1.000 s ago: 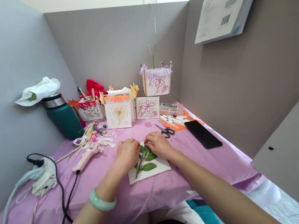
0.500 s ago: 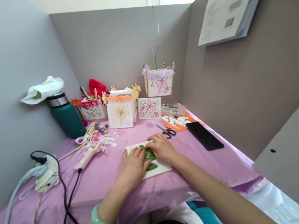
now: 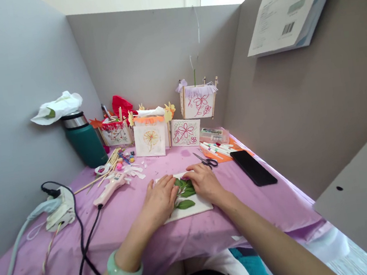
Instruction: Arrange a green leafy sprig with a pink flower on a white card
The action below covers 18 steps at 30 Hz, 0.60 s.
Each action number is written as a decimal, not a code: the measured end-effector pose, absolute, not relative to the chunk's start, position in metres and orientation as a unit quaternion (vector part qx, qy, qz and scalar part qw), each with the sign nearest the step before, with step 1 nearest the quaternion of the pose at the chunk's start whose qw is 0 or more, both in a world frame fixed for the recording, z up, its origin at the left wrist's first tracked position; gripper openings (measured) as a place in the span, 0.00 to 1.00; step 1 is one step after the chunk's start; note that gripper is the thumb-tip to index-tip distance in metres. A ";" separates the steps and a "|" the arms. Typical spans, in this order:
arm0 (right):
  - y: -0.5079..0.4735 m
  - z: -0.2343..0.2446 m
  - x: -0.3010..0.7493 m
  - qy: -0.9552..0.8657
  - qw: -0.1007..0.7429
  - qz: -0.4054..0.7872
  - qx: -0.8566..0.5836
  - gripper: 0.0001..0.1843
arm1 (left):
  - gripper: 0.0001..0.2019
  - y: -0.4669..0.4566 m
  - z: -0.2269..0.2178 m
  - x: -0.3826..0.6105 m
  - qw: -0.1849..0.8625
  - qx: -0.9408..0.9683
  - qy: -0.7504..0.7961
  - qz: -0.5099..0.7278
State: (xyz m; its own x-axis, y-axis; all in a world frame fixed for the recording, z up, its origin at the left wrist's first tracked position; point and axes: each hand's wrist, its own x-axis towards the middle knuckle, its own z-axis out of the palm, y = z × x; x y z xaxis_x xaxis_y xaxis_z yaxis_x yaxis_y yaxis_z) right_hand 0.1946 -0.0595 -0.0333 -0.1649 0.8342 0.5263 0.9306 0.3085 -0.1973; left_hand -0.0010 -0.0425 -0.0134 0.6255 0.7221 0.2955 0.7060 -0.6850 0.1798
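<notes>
from my end i see one leafy green sprig (image 3: 187, 190) with a thin stem and smooth, dark green, pointed-oval leaves; fingers hide part of it, so i can't count every leaf. it lies on one flat, white, square-cornered sheet (image 3: 201, 204), between the bare left hand (image 3: 161, 200) and the bare right hand (image 3: 205, 182). the left hand is palm down over the sheet, fingers stretched out, its thumb side beside the leaves. the right hand is bent, its fingertips at the upper leaves; i cannot tell whether they pinch anything.

just beyond the right hand i count one pair of black-handled metal scissors (image 3: 205, 160), and well to its right one flat black phone (image 3: 254, 167). left of the left hand is one pale pink glue gun (image 3: 107, 193). past both hands stand two white square panels, one with a yellow flower drawing (image 3: 150, 142), one with a magenta flower drawing (image 3: 186, 133).
</notes>
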 end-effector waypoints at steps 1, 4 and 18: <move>-0.063 -0.032 0.196 -0.755 0.286 -0.086 -0.584 0.14 | 0.17 -0.042 -0.013 -0.003 0.020 0.899 0.398 0.180; -0.078 -0.030 0.197 -0.748 0.297 -0.086 -0.587 0.14 | 0.17 -0.044 -0.017 -0.006 0.020 0.912 0.373 0.172; -0.134 -0.025 0.189 -0.783 0.201 -0.034 -0.588 0.24 | 0.23 -0.053 -0.030 -0.008 -0.001 0.924 0.339 0.177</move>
